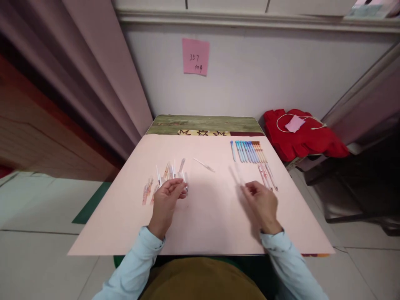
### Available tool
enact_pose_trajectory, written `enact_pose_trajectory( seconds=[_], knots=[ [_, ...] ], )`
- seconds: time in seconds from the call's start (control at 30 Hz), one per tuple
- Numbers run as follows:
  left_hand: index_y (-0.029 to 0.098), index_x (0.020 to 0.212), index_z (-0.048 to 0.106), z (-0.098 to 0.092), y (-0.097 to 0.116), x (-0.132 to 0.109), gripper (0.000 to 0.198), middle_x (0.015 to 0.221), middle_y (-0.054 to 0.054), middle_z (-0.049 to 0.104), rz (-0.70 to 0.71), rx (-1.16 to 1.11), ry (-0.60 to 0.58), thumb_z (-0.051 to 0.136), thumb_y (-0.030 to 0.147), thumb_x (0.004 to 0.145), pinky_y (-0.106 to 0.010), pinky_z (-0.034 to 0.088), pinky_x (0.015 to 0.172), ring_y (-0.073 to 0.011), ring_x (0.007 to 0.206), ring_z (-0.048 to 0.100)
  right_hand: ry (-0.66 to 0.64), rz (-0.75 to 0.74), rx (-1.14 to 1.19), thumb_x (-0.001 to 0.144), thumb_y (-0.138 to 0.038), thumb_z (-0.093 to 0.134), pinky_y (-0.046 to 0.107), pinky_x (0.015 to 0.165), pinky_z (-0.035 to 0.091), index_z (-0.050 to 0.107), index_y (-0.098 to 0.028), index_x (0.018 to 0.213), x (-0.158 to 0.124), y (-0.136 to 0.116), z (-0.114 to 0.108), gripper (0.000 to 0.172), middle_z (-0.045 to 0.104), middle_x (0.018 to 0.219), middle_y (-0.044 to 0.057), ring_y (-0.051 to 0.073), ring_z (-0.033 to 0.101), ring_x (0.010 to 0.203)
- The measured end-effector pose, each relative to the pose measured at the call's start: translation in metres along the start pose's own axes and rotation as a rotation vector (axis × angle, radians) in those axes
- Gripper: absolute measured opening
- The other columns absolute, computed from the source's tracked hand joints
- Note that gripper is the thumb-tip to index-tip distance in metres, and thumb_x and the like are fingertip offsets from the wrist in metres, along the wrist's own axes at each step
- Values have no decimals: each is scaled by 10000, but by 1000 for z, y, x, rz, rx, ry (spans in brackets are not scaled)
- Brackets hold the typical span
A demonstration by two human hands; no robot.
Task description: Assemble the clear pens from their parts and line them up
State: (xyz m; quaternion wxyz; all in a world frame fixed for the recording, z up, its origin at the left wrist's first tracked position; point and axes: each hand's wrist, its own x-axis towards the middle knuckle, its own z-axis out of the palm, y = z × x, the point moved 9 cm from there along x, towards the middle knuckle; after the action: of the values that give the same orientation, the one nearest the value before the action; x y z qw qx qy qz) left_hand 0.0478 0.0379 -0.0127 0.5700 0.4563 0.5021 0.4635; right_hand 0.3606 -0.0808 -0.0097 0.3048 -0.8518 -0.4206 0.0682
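Observation:
My left hand (168,198) is closed in a pinch at the left-middle of the table, with a slim white pen refill (184,180) at its fingertips. Loose pen parts lie just beyond it: white refills (158,176), clear pieces (182,165) and pinkish printed barrels (146,191). Over on the right, my right hand (261,204) pinches a thin translucent pen barrel (236,174), smeared by motion and tilted up to the left. A single slender clear-and-white pen part (204,165) lies between the hands, touched by neither.
Blue pens (246,151) and brown-topped pens (260,151) lie in a row at the back right. Several pinkish pens (267,177) lie below them. Pink paper (206,233) covers the table. Red cloth (300,141) with a white cable sits beyond the right edge.

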Motion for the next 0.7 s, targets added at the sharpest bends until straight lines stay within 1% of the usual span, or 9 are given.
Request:
enact_pose_trajectory(
  seconds=[0.07, 0.1, 0.17, 0.27, 0.33, 0.43, 0.53, 0.7],
  knots=[
    [134, 942, 666, -6, -4, -5, 347, 821, -64, 717, -2, 47, -5, 761, 405, 747, -278, 520, 648, -142, 664, 624, 28, 111, -177, 821, -449, 643, 282, 582, 320, 721, -249, 880, 20, 34, -16, 223, 737, 808, 13, 214, 634, 719],
    [137, 927, 669, -7, -7, -8, 330, 812, -62, 717, -9, 61, -10, 753, 404, 752, -278, 516, 642, -141, 652, 618, 23, 136, -247, 830, -447, 627, 289, 579, 306, 725, -249, 896, 28, 46, -19, 230, 744, 842, 25, 225, 635, 730],
    [142, 911, 673, -9, -14, -13, 317, 809, -60, 717, -33, 80, -22, 747, 404, 749, -279, 511, 634, -140, 638, 613, 3, 145, -355, 857, -442, 584, 300, 575, 287, 731, -246, 933, 38, 60, -21, 257, 749, 897, 53, 239, 638, 744],
    [143, 904, 675, -12, -24, -17, 324, 798, -62, 718, -66, 93, -28, 749, 411, 738, -278, 506, 630, -143, 633, 612, -4, 128, -452, 885, -436, 535, 309, 575, 281, 734, -240, 978, 42, 65, -17, 294, 745, 938, 85, 245, 642, 742],
    [141, 913, 675, -20, -29, -19, 340, 796, -67, 721, -86, 98, -10, 755, 415, 729, -276, 505, 631, -146, 639, 614, -6, 131, -479, 890, -442, 529, 312, 577, 285, 735, -240, 995, 42, 65, -15, 307, 743, 941, 93, 248, 645, 735],
    [136, 933, 676, -37, -33, -19, 374, 796, -74, 725, -109, 93, 42, 772, 422, 711, -265, 497, 623, -144, 641, 614, 2, 141, -488, 890, -451, 533, 317, 575, 298, 733, -243, 1013, 41, 66, -14, 314, 741, 945, 91, 257, 652, 739],
    [127, 928, 682, -56, -34, -20, 387, 798, -74, 722, -104, 54, 95, 787, 419, 696, -240, 479, 601, -122, 622, 593, 28, 129, -509, 897, -450, 529, 319, 565, 301, 729, -235, 1020, 39, 66, -17, 318, 736, 966, 92, 255, 650, 733],
    [128, 910, 682, -81, -31, -24, 371, 761, -64, 710, -74, 19, 178, 795, 406, 691, -196, 390, 492, -94, 559, 533, 57, 104, -522, 906, -470, 519, 316, 548, 291, 725, -226, 992, 36, 70, -17, 330, 722, 991, 85, 246, 632, 726]
  ],
)
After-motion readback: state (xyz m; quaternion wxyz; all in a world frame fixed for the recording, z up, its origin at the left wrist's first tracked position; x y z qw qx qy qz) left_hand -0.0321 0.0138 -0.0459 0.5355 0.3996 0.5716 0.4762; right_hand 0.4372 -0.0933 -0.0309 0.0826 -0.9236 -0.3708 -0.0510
